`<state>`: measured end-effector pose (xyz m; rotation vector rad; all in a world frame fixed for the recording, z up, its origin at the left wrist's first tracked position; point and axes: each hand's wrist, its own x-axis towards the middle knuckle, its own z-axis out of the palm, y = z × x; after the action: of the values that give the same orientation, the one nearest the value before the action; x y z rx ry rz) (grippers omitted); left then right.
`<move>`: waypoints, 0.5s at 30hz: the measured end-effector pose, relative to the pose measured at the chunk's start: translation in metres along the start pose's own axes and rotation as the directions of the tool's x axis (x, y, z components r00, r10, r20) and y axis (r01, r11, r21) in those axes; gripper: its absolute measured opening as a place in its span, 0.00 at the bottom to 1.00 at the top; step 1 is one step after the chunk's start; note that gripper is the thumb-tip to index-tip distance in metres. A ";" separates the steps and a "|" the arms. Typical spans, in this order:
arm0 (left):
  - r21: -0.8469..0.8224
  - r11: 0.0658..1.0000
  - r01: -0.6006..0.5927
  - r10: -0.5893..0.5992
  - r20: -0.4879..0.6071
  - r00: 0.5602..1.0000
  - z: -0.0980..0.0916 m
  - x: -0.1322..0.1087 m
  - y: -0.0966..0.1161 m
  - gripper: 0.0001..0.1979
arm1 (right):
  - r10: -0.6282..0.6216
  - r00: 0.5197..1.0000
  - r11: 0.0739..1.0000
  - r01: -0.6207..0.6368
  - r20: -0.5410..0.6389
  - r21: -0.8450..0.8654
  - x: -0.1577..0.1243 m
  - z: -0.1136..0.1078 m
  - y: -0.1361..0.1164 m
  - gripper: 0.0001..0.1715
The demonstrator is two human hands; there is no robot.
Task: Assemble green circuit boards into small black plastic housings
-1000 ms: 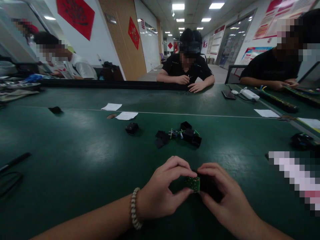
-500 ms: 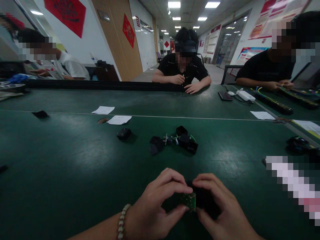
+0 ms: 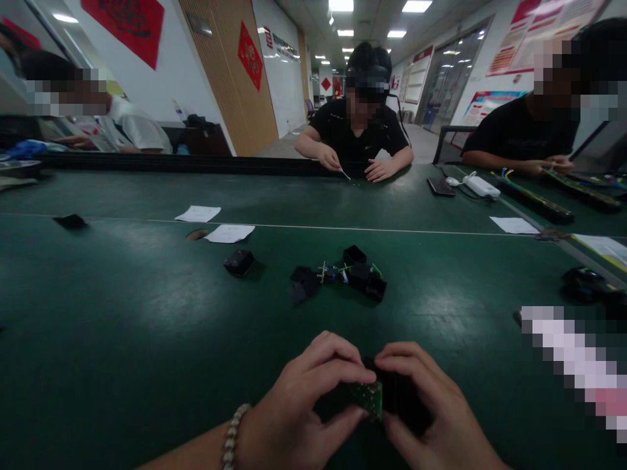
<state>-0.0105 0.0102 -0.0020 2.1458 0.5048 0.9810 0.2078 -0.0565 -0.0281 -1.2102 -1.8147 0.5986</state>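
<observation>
Between thumb and fingers, my left hand (image 3: 308,398) grips a small green circuit board (image 3: 369,399) dotted with solder points. My right hand (image 3: 435,405) is wrapped round a black plastic housing (image 3: 404,398), dark and partly covered by the fingers. The board's right edge is right beside the housing; whether any of it is inside cannot be made out. A beaded bracelet (image 3: 232,431) circles my left wrist. Farther up the green table (image 3: 147,339) lies a cluster of black housings (image 3: 360,275) and small circuit parts (image 3: 329,273).
Left of the cluster sits a single black box (image 3: 240,262). Paper sheets (image 3: 230,233) and a flat black piece (image 3: 71,222) lie beyond it. A phone (image 3: 441,187) and a white adapter (image 3: 481,186) are at the far right. Across the table, a person (image 3: 360,130) holds a thin tool.
My hands keep nearly the same hold, with the board and housing barely shifted. The view has turned slightly. The person opposite has lowered a hand with a thin tool toward the table.
</observation>
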 end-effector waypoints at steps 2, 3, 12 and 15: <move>-0.001 1.000 -0.001 0.001 -0.002 1.000 0.000 0.000 0.000 0.23 | -0.010 1.000 1.000 0.010 -0.006 0.007 0.001 0.000 -0.001 0.35; 0.000 1.000 0.001 -0.001 -0.004 1.000 0.000 0.000 0.001 0.23 | -0.016 1.000 1.000 0.016 -0.008 0.009 0.002 -0.001 -0.002 0.35; -0.006 1.000 0.007 -0.007 0.005 1.000 -0.001 -0.001 0.001 0.24 | -0.011 1.000 1.000 0.011 -0.003 0.019 0.002 0.000 0.000 0.37; -0.006 1.000 0.005 -0.005 0.014 1.000 -0.001 0.000 0.001 0.24 | -0.029 0.999 0.999 0.030 -0.022 0.031 0.002 0.000 -0.001 0.37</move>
<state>-0.0107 0.0104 -0.0011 2.1433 0.4995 0.9627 0.2067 -0.0554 -0.0269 -1.1630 -1.7954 0.5933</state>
